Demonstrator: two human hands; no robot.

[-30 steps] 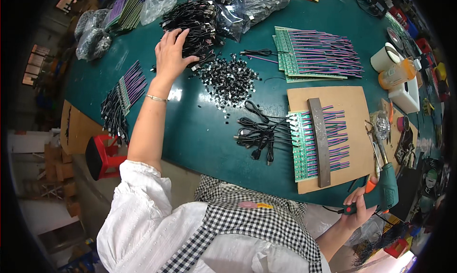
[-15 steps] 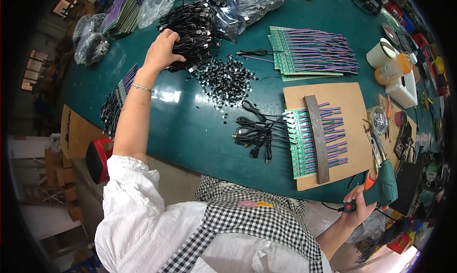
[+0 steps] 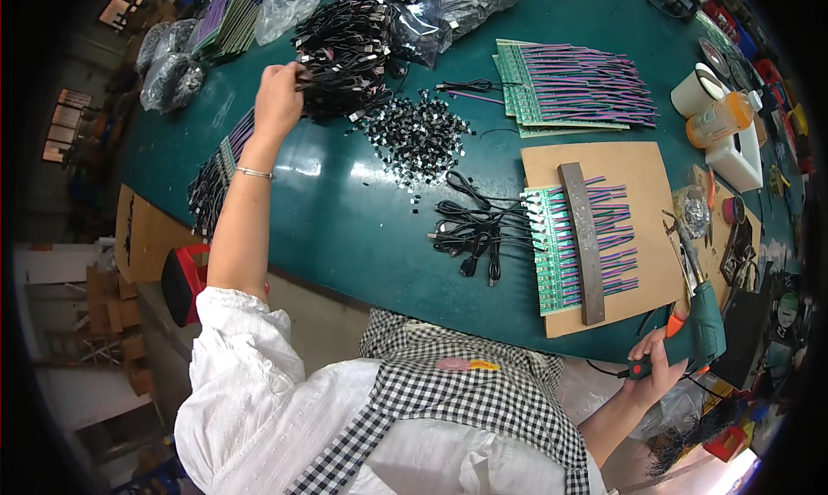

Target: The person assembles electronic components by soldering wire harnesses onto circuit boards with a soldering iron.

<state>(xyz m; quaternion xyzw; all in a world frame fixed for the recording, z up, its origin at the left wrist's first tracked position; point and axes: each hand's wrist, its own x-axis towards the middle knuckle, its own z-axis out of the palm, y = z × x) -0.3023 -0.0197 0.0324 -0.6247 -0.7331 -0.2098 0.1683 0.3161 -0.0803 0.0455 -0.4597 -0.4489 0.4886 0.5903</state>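
At the far left-centre of the table, my left hand (image 3: pixel 279 103) is closed with its fingertips against the left edge of a heap of black cables (image 3: pixel 345 51) with silver plugs; it seems to pinch a cable there. My right hand (image 3: pixel 660 363), low on the right, grips the handle of a green soldering gun (image 3: pixel 707 327) with an orange trigger. The gun's metal tip points up and away. Left of it, a row of green circuit boards (image 3: pixel 549 262) with pink and dark wires lies under a dark metal bar (image 3: pixel 582 245). Several black cables (image 3: pixel 474 228) run to the boards' left edge.
A loose pile of small black and silver parts (image 3: pixel 414 137) lies mid-table. Stacked wired boards (image 3: pixel 565 85) sit behind the cardboard sheet (image 3: pixel 642 202). An orange-filled bottle (image 3: pixel 720 120) and a white container (image 3: pixel 737 160) stand at right. Plastic bags (image 3: pixel 289 8) lie at the back.
My left hand has shifted slightly and its spread fingers have closed at the edge of the cable heap. The right hand still grips the soldering gun. The whole view has shifted a little.
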